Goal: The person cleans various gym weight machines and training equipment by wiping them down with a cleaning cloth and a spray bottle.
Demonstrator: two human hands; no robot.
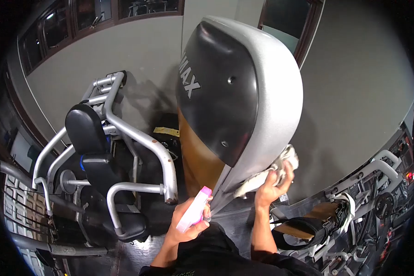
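Observation:
My left hand (188, 223) is wrapped round a spray bottle, whose white and pink trigger head (195, 210) points up and away from me. Most of the bottle body is hidden by the hand and my dark clothes. In my right hand (272, 189) is a whitish cloth (257, 181), pressed against the lower right side of a tall gym machine housing (278, 87). That housing has a silver-grey frame and a glossy black front panel (225, 92) with "MAX" lettering. Below the black panel shows a brownish panel (200, 154).
To the left stands a seated exercise machine with a black backrest (85, 126) and silver tubular arms (142, 135). At the right are a black padded bench (308, 230) and a silver-framed machine (372, 172). A grey wall (349, 92) with windows lies behind.

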